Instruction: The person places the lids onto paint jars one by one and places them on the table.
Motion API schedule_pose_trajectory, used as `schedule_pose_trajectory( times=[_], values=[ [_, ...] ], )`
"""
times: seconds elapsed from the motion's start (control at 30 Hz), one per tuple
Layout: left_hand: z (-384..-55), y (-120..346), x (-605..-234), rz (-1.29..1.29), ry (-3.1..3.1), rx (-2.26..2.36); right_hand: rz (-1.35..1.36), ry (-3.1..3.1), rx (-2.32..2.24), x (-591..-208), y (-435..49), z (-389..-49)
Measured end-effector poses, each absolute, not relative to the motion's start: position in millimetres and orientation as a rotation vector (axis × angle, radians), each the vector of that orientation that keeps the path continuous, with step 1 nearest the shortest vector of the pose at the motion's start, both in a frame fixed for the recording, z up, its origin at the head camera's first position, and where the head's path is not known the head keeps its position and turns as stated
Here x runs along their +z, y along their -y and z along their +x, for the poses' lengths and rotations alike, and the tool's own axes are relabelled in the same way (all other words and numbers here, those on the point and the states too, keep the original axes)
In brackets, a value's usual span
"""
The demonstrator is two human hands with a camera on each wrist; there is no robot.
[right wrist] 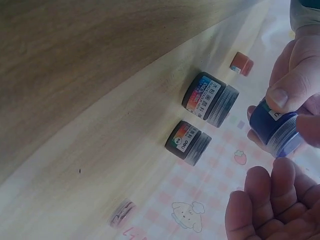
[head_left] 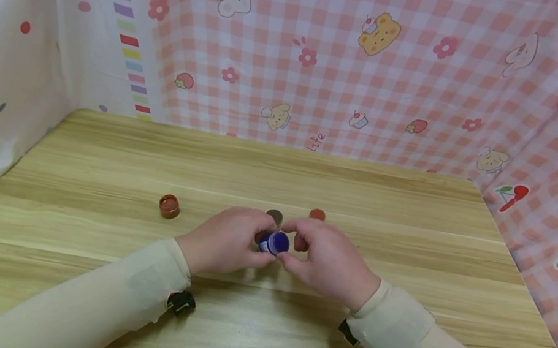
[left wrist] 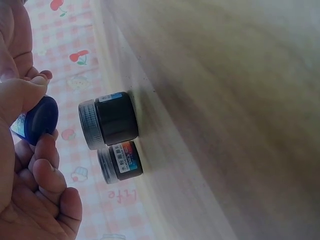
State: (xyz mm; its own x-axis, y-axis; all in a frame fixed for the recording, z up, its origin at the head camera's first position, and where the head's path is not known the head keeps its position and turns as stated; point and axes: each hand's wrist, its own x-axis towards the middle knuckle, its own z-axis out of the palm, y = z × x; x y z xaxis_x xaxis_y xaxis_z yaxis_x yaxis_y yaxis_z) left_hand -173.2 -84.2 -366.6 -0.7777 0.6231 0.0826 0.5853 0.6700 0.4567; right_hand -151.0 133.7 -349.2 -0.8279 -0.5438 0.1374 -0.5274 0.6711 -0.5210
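Between my hands is a small blue paint jar (right wrist: 267,122) with a clear lid (right wrist: 285,140), raised off the table and tilted to the right. My left hand (head_left: 225,239) grips its body between thumb and fingers. From the other side, the thumb and forefinger of my right hand (head_left: 327,263) are at the lid's edge, pinching it, while the other fingers curl loosely below. Just beyond stand two dark, lidded paint jars, a larger one (left wrist: 117,120) and a smaller one (left wrist: 127,160), partly hidden by my hands in the head view.
A small orange-brown jar (head_left: 169,206) stands uncovered to the left on the wooden table (head_left: 279,174). Past my right hand lies a loose lid (head_left: 317,214) with reddish paint on it. Pink checked cloth (head_left: 276,61) hangs along the back and right edges.
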Motion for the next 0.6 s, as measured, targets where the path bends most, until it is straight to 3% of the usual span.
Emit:
schedule_pose_trajectory(
  times=[0.6],
  values=[
    [-172.9, 85.5, -366.4, 1.022, -2.79, 0.734, -0.93, -2.862, -0.854, -349.6, -133.2, -151.2]
  ],
)
